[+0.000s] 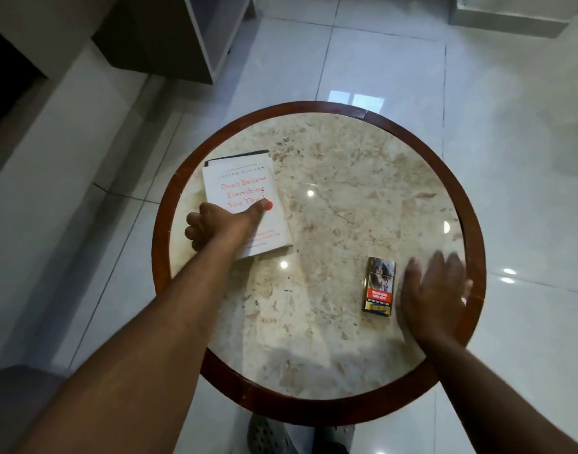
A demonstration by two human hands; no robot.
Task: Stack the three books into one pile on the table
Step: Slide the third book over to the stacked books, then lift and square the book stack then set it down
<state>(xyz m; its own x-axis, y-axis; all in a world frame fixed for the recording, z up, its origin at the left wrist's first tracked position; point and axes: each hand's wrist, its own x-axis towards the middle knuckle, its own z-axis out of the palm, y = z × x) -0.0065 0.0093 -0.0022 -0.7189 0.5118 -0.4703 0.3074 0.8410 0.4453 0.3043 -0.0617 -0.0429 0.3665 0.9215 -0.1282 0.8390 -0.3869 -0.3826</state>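
Note:
A white book with red title lettering [245, 188] lies on top of a pile at the left of the round marble table [330, 198]. Edges of darker books [238, 155] show beneath it at its far side; how many lie under it I cannot tell. My left hand [222, 224] grips the near-left edge of the white book, thumb pressed on the cover and fingers curled round its side. My right hand [435, 290] hovers blurred over the table's right side, fingers spread, holding nothing.
A small cigarette pack [378, 284] lies just left of my right hand. The table has a dark wooden rim [160, 244]. Glossy white floor tiles surround it, with a grey cabinet [196, 37] at the far left. A grey shoe [268, 435] shows below the table.

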